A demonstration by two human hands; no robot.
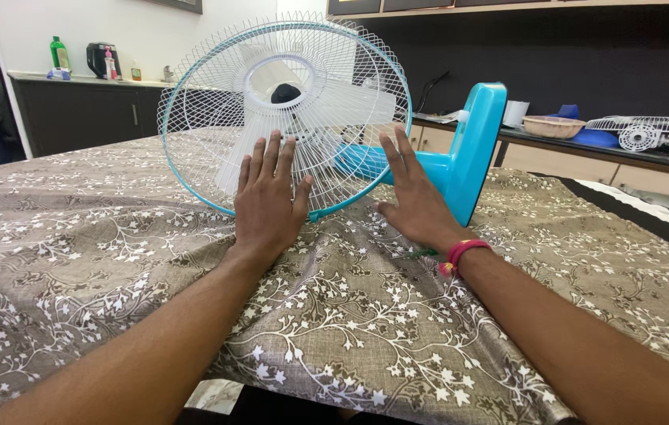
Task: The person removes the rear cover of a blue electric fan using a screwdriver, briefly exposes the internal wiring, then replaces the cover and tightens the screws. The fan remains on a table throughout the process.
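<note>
— Both forearms stretch out from the bottom of the view over a brown tablecloth with a white leafy print. What are the hands doing?

— Left hand lies flat, fingers spread wide, its fingertips up against the lower part of the wire guard. Right hand, with a red thread at the wrist, is also open and flat on the cloth, just in front of the fan's neck. Neither holds anything.

— And the fan itself?

— That table fan lies tipped on the table, guard facing the camera, turquoise base standing on edge at the right. White blades and hub show behind the mesh.

— How far along does it look?

— Barely begun, I'd judge: the guard with its turquoise rim is in place, blades on. A second loose guard sits on the counter behind.
</note>
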